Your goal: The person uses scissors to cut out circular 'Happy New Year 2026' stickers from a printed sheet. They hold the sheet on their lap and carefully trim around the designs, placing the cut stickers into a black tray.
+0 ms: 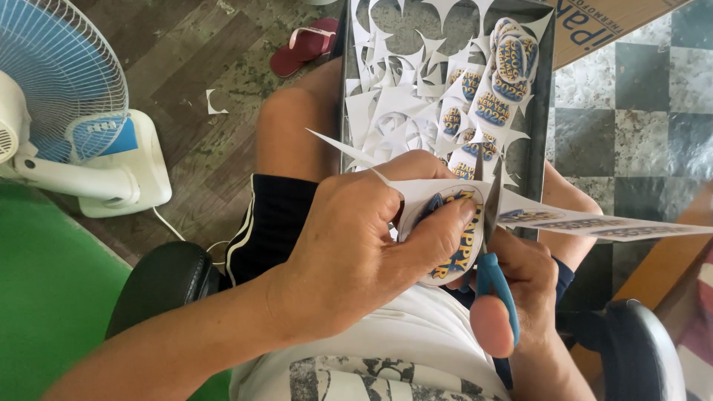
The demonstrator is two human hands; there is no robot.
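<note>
- The left hand pinches a round printed paper sticker with blue and gold lettering, thumb on its face, fingers curled behind; it is not yet cut free of the long white printed sheet that trails off to the right.
- The right hand is closed around the blue-handled scissors, thumb through a loop, blades pointing up beside the sticker's right edge.
- Ahead, over the knees, a grey metal tray holds finished round stickers and white paper offcuts.
- A white and blue electric fan stands on the floor at the left.
- Risk, as I judge it: the left thumb lies close to the blades, so a slip could nick it; the unsupported sheet could sag and pull the cut into the lettering; fan draught could scatter the offcuts.
</note>
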